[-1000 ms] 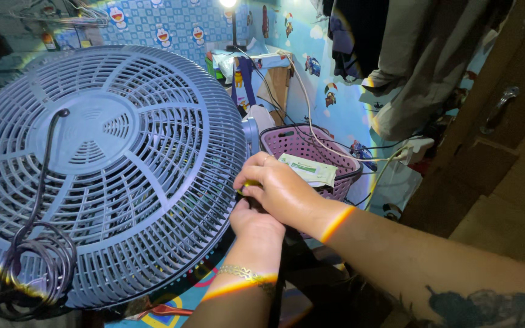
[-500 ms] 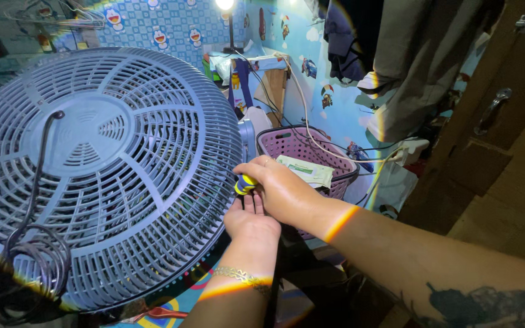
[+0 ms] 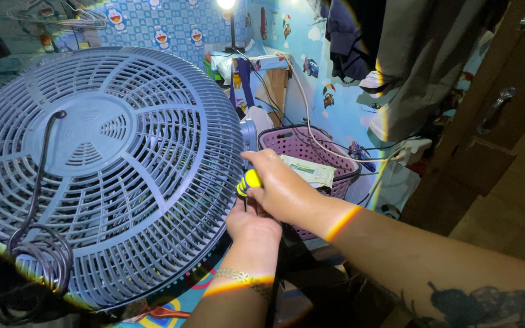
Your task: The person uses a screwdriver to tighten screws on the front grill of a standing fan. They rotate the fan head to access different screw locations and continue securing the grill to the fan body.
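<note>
Right hand (image 3: 284, 191) grips the yellow-and-blue screwdriver (image 3: 249, 181) at the grille (image 3: 101, 173) rim, and the handle now shows more and sits higher than a moment ago, so it seems to be turning. Left hand (image 3: 251, 226) cups just beneath, fingers half curled; I cannot tell what it holds. Pink basket (image 3: 299, 143) sits behind.

This was a small, cluttered room in a home, likely a bedroom. Blue wallpaper (image 3: 171, 24) printed with cartoon characters covered the walls. Clothes (image 3: 396, 54) hung from above beside a wooden door (image 3: 511, 121) with a metal handle. A pink plastic laundry basket (image 3: 302, 146) sat on the floor, with cables (image 3: 311, 127) trailing over it. A lit lamp (image 3: 226, 5) stood at the back over a crowded shelf. A large grey fan grille (image 3: 110, 164) filled the foreground.
</note>
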